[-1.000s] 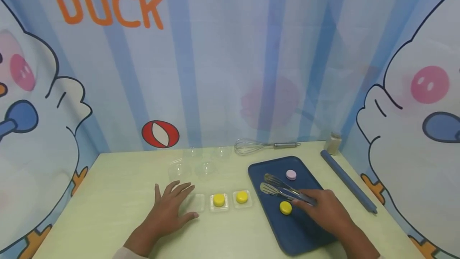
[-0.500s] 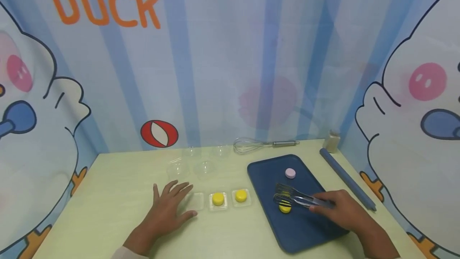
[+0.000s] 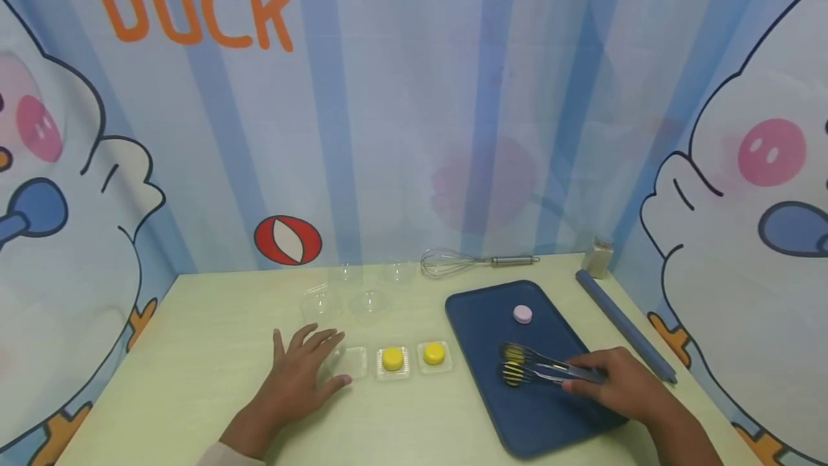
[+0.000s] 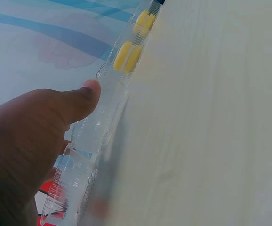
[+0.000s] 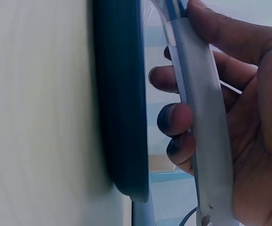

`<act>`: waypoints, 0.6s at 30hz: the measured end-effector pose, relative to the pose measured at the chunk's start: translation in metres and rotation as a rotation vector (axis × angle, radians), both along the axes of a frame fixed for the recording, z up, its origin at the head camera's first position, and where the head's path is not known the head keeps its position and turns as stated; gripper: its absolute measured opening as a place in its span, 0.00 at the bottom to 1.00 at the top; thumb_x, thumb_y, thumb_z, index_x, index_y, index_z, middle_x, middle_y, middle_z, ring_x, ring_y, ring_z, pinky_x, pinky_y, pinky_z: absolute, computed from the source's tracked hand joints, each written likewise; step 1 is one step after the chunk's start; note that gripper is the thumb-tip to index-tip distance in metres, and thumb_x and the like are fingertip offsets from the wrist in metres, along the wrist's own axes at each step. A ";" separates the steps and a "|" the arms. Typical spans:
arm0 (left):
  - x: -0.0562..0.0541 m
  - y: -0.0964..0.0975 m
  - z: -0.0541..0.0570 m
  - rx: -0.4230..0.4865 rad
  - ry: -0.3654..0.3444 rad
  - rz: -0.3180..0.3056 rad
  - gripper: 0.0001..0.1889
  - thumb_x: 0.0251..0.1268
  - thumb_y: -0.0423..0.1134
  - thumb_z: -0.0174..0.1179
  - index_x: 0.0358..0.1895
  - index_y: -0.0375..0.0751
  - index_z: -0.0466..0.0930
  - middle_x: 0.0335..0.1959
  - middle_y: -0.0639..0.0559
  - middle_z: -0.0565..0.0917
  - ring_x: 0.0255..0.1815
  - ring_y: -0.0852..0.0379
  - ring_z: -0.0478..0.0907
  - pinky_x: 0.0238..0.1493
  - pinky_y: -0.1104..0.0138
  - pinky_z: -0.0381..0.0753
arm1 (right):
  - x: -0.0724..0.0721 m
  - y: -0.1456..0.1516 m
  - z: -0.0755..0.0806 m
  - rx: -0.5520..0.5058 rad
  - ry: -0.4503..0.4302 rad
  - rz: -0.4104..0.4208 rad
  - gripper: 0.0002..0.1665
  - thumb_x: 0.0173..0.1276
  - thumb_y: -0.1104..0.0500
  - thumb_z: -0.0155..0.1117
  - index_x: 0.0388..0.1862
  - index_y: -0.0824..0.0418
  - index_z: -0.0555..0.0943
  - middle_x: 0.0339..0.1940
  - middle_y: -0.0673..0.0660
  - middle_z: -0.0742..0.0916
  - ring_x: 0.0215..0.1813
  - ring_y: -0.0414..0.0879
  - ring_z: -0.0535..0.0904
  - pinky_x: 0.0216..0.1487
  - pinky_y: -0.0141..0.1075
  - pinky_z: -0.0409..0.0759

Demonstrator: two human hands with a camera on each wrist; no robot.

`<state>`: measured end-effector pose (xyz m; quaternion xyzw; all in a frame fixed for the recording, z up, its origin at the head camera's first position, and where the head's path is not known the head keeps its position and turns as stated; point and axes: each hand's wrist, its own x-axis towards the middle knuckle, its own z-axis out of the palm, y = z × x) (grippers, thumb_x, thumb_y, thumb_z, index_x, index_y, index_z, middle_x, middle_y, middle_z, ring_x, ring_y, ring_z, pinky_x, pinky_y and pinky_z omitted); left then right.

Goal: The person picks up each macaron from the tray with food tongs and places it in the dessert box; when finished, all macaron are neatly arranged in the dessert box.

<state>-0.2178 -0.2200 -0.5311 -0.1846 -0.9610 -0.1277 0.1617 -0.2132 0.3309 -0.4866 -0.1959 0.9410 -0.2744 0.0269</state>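
Note:
My right hand (image 3: 624, 383) grips metal tongs (image 3: 585, 372) by the handle. Their two slotted heads sit over a yellow macaron (image 3: 513, 374) on the dark blue tray (image 3: 537, 423), and yellow shows through the slots. A lilac macaron (image 3: 522, 314) lies farther back on that tray. With fingers spread, my left hand (image 3: 297, 376) rests beside a small clear plastic base (image 3: 354, 362) that holds nothing. To its right, a yellow macaron (image 3: 392, 359) and another yellow macaron (image 3: 433, 353) each sit in a clear base. The right wrist view shows fingers curled round the tongs handle (image 5: 206, 103).
Several clear plastic lids (image 3: 371, 302) stand behind the row of bases. A wire whisk (image 3: 446, 262) lies along the back edge. Right of the tray are a blue-grey rod (image 3: 624, 326) and a small jar (image 3: 598, 259). A printed curtain (image 3: 401, 128) encloses the table.
The tongs went from left of the yellow macaron, over to the right, and down onto it; their heads now cover it. My left hand has stayed almost still.

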 end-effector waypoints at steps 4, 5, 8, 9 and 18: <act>0.000 0.000 0.000 0.003 0.001 0.002 0.37 0.67 0.61 0.73 0.75 0.49 0.80 0.71 0.47 0.85 0.79 0.34 0.73 0.72 0.12 0.53 | 0.000 0.001 0.000 0.009 -0.010 -0.004 0.24 0.68 0.44 0.81 0.53 0.59 0.94 0.44 0.51 0.96 0.43 0.38 0.91 0.42 0.37 0.88; 0.000 0.000 0.000 0.004 0.001 0.001 0.36 0.67 0.61 0.73 0.74 0.49 0.80 0.71 0.47 0.85 0.79 0.34 0.73 0.72 0.12 0.53 | 0.000 0.001 0.000 0.012 -0.011 -0.006 0.24 0.68 0.44 0.81 0.53 0.59 0.94 0.44 0.51 0.96 0.43 0.38 0.91 0.42 0.37 0.88; 0.001 0.001 0.000 0.008 -0.002 0.001 0.36 0.67 0.60 0.74 0.74 0.49 0.80 0.70 0.48 0.85 0.79 0.33 0.73 0.72 0.12 0.53 | -0.001 0.001 0.000 0.014 -0.025 -0.015 0.24 0.68 0.44 0.81 0.54 0.59 0.94 0.45 0.51 0.96 0.44 0.40 0.91 0.43 0.37 0.88; 0.001 0.001 0.000 0.009 -0.005 0.001 0.36 0.67 0.60 0.74 0.74 0.49 0.79 0.70 0.48 0.85 0.79 0.33 0.73 0.72 0.12 0.52 | -0.001 0.001 0.000 0.012 -0.036 -0.019 0.24 0.68 0.44 0.81 0.54 0.59 0.94 0.45 0.51 0.96 0.44 0.40 0.91 0.43 0.38 0.88; 0.000 0.002 0.000 0.009 -0.023 0.008 0.35 0.69 0.58 0.74 0.75 0.50 0.79 0.70 0.49 0.85 0.80 0.33 0.72 0.73 0.12 0.51 | -0.002 0.001 0.000 0.016 -0.069 -0.041 0.26 0.68 0.42 0.80 0.55 0.58 0.94 0.47 0.52 0.96 0.46 0.43 0.91 0.45 0.40 0.88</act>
